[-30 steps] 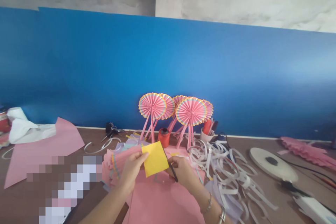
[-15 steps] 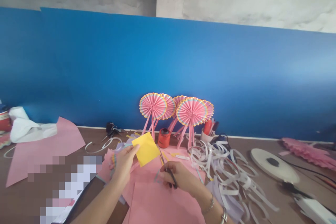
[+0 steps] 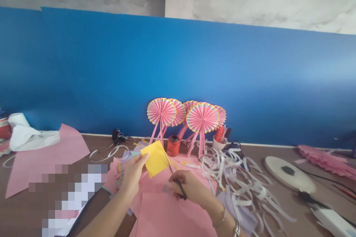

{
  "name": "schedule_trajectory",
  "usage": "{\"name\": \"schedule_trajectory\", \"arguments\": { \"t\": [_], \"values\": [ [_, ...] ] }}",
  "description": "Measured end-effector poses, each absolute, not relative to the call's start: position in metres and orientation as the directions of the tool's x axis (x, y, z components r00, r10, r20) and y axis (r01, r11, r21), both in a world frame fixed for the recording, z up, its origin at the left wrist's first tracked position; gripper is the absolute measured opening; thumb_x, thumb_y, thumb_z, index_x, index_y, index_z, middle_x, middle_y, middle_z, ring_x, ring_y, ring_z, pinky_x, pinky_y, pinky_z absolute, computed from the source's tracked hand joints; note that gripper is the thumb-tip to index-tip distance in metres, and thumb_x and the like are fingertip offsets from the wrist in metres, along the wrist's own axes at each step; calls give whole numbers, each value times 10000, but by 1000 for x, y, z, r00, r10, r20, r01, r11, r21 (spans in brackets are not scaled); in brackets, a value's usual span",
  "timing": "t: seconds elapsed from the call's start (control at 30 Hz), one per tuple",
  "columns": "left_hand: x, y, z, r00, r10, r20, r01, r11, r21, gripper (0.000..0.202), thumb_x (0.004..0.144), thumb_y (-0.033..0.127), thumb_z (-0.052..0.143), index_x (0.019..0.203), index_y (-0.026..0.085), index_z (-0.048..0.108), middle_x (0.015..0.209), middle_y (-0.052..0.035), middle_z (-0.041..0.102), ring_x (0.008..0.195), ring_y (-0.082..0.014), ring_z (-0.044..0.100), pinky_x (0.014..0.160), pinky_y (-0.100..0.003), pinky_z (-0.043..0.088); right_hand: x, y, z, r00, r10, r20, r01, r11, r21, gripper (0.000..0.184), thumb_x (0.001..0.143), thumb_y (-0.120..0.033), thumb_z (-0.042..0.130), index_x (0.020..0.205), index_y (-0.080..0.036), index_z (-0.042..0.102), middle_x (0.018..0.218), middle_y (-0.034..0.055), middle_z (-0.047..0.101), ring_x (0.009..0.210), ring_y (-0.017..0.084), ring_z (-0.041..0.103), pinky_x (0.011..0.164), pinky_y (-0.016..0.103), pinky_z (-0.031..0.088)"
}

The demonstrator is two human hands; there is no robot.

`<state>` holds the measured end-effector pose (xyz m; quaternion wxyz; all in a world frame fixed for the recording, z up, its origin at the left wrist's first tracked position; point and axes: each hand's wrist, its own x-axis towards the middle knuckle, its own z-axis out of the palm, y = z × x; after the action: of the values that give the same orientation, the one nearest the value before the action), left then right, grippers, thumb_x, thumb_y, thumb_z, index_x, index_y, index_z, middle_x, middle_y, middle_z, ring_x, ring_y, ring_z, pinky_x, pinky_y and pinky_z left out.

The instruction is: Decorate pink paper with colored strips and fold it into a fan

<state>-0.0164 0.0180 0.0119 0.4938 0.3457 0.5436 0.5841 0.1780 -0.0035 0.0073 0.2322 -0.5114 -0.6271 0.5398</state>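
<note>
A square of yellow paper is pinched at its left edge by my left hand. My right hand holds black-handled scissors, with fingers closed round the handles. The blades point up and away, lying along the right edge of the yellow square; whether they cut into it I cannot tell. Below both hands lie pink paper sheets. Behind them stand several pleated pink paper rosettes with striped rims and pink ribbon legs.
An orange-red tape roll and a white cup of pens stand behind my hands. Curled white paper strips heap to the right, beside a pale oval lid-like disc. A blue panel closes off the table's back.
The scissors have closed up, their blades now against the yellow paper's right edge. My left hand and the yellow square have shifted very slightly right.
</note>
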Motion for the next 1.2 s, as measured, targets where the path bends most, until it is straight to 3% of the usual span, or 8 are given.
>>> {"name": "schedule_trajectory", "arguments": {
  "t": [0.53,1.2],
  "values": [
    [-18,21,5,-242,961,-136,-240,77,968,314,564,434,722,670,150,643,652,-45,680,663,-206,644,590,-259,464,178,-3,8,-362,893,-268,377,-123,-918,203,742,-331,628,830,-150,611,531,-28,578,462,85,505,437,177,345],
    [-18,19,8,-227,961,-156,-267,92,959,346,575,458,732,699,145,650,707,-70,700,715,-222,661,615,-267,476,178,-2,7,-355,901,-248,390,-99,-916,191,740,-329,622,816,-153,625,513,-27,571,448,87,487,428,178,331]
  ]
}}
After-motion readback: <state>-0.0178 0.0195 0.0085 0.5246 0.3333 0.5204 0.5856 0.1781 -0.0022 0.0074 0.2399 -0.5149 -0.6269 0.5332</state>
